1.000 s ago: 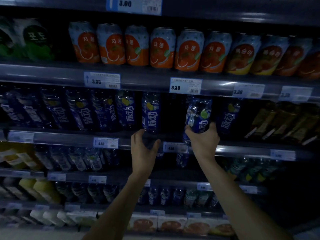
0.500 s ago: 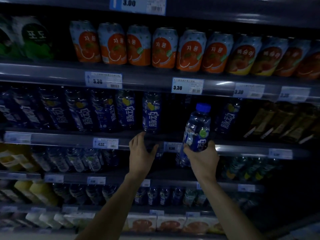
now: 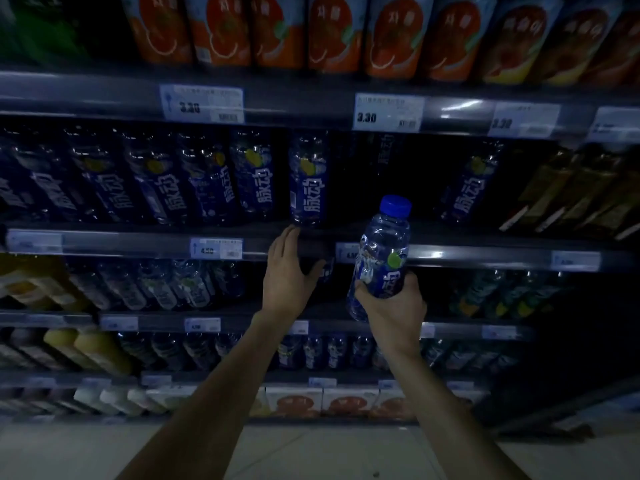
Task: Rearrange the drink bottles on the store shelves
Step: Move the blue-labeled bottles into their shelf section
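My right hand [image 3: 393, 306] grips a clear drink bottle [image 3: 382, 252] with a blue cap and blue label, held upright and slightly tilted in front of the middle shelf's edge [image 3: 485, 256]. My left hand [image 3: 289, 275] is open, fingers spread, its fingertips at the shelf edge just below a standing blue-label bottle [image 3: 307, 178]. A row of the same blue bottles [image 3: 156, 181] fills that shelf to the left. Between the standing bottle and another blue bottle [image 3: 467, 188] on the right is a dark gap [image 3: 377, 178].
Orange cans [image 3: 329, 32] line the shelf above, with price tags [image 3: 388, 112] on its rail. Brown bottles [image 3: 571, 192] stand at the right of the middle shelf. Lower shelves hold clear bottles [image 3: 166, 285], yellow bottles [image 3: 86, 351] and cartons [image 3: 346, 403]. Floor lies below.
My right hand has drawn the blue bottle out of the middle shelf and lowered it in front of the rail. My left hand stays at the shelf edge. The view moved closer.
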{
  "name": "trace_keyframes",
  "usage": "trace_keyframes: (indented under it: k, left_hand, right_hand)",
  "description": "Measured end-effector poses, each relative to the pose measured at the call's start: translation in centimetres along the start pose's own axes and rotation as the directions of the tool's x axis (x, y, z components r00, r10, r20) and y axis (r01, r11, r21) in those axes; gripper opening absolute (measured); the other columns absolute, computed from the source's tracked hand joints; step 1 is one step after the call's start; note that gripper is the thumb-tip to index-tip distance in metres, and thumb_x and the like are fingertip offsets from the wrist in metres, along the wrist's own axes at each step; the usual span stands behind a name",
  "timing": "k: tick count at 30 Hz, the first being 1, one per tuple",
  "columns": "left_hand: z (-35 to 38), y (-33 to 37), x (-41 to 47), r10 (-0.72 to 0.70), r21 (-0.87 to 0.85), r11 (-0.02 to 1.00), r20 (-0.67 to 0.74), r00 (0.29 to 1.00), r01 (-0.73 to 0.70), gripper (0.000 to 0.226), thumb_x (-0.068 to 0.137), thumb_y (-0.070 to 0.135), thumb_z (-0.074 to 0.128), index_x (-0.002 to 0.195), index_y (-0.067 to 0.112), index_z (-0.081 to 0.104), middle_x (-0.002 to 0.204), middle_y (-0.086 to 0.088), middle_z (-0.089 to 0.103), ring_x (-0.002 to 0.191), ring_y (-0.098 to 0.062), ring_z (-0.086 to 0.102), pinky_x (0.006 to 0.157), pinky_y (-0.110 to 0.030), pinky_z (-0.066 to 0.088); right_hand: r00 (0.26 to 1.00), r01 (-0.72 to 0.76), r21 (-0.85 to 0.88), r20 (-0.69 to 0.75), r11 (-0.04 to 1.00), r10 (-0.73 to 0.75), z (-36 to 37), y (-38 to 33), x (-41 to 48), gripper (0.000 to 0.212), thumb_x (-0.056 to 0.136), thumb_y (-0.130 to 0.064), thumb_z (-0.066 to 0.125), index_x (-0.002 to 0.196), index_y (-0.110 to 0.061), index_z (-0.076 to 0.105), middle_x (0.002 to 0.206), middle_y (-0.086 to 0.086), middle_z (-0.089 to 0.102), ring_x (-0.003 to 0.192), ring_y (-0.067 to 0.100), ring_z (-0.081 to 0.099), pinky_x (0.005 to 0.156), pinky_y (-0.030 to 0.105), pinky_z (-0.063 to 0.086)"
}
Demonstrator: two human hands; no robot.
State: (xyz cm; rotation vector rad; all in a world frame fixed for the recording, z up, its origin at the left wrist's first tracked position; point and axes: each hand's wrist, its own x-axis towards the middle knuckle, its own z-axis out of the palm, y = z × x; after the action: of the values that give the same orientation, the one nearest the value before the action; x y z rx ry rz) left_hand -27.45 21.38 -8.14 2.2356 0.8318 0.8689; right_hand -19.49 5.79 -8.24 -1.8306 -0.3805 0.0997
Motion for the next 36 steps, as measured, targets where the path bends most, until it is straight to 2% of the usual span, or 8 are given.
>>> trace_keyframes:
  k: [4,7,10,20,26,29,32,36]
  left_hand:
    - [0.5,-0.6,-2.3,0.000,-0.046,0.999,-0.015,1.000,-0.001,0.061,0.090,0.038,0.059,0.142,0.022,0.032,0.151,0.007,0.025,0.136,-0.012,0.030,0.102,-0.027,0.039]
    - [1.7,-2.2,-5.4,-0.019,-0.029,0.999,-0.039,0.999,0.018,0.043,0.093,0.033,0.055,0.131,0.016,0.043,0.134,0.000,0.040,0.118,-0.014,0.044,0.093,-0.036,0.048]
    - [3.4,-4.6,-7.9,-0.099,-0.042,0.994,0.077,0.992,0.103,0.040,0.095,0.032,0.052,0.130,0.015,0.043,0.127,-0.003,0.044,0.110,-0.019,0.049,0.088,-0.042,0.048]
    - [10.1,-12.0,-9.6,-0.169,0.090,0.984,0.221,0.961,0.153,0.046,0.096,0.031,0.048,0.137,0.010,0.042,0.138,-0.010,0.046,0.125,-0.025,0.044,0.101,-0.038,0.041]
    - [14.1,-16.3,-8.7,-0.159,0.160,0.980,0.245,0.956,0.122,0.048,0.099,0.031,0.039,0.142,0.011,0.036,0.147,-0.011,0.038,0.137,-0.027,0.030,0.112,-0.044,0.027]
    - [15.1,-17.6,-9.1,-0.145,0.225,0.970,0.215,0.966,0.095,0.050,0.098,0.035,0.038,0.143,0.013,0.035,0.150,-0.007,0.036,0.141,-0.025,0.023,0.115,-0.043,0.020]
    - [15.5,-18.0,-9.0,-0.142,0.213,0.972,0.177,0.974,0.103,0.048,0.097,0.037,0.039,0.139,0.013,0.039,0.145,-0.007,0.042,0.139,-0.025,0.026,0.113,-0.046,0.025]
    - [15.5,-18.8,-8.9,-0.118,0.262,0.962,0.131,0.984,0.081,0.046,0.096,0.038,0.042,0.134,0.013,0.045,0.140,-0.007,0.047,0.137,-0.025,0.030,0.109,-0.048,0.029]
  right_hand:
    - [1.000,0.000,0.006,0.001,1.000,0.000,0.2,1.2,-1.6,0.044,0.068,-0.029,0.083,0.099,-0.025,0.052,0.086,-0.016,0.063,0.071,-0.014,0.060,0.054,0.002,0.043]
    - [1.000,-0.004,0.000,0.012,1.000,0.004,0.4,3.0,-3.1,0.042,0.068,-0.030,0.082,0.097,-0.029,0.051,0.086,-0.013,0.066,0.074,-0.007,0.063,0.057,0.006,0.044]
    - [1.000,-0.010,-0.021,0.027,1.000,0.011,0.9,5.4,-4.7,0.040,0.068,-0.029,0.083,0.090,-0.032,0.049,0.083,-0.014,0.065,0.073,-0.006,0.063,0.056,0.005,0.043]
    - [0.986,-0.112,-0.076,0.113,0.991,0.120,3.7,15.8,-7.2,0.053,0.068,-0.033,0.082,0.113,-0.024,0.053,0.095,-0.019,0.064,0.085,-0.022,0.055,0.065,-0.005,0.039]
    - [0.987,-0.104,-0.023,0.122,0.994,0.106,6.7,19.0,-4.1,0.043,0.070,-0.033,0.080,0.104,-0.031,0.053,0.096,-0.012,0.068,0.085,-0.007,0.063,0.068,0.002,0.044]
    - [0.994,-0.074,0.008,0.080,0.997,0.073,8.2,19.4,-2.5,0.046,0.068,-0.031,0.081,0.106,-0.025,0.056,0.094,-0.014,0.068,0.083,-0.008,0.064,0.066,0.003,0.045]
    - [0.998,-0.039,0.010,0.048,0.999,0.038,9.4,19.5,-1.3,0.043,0.067,-0.029,0.083,0.101,-0.020,0.058,0.089,-0.010,0.069,0.076,-0.007,0.064,0.062,0.003,0.044]
    - [0.999,-0.017,0.016,0.042,1.000,0.016,10.8,19.3,-0.2,0.039,0.068,-0.033,0.082,0.093,-0.029,0.052,0.086,-0.011,0.068,0.074,-0.006,0.064,0.060,0.003,0.045]
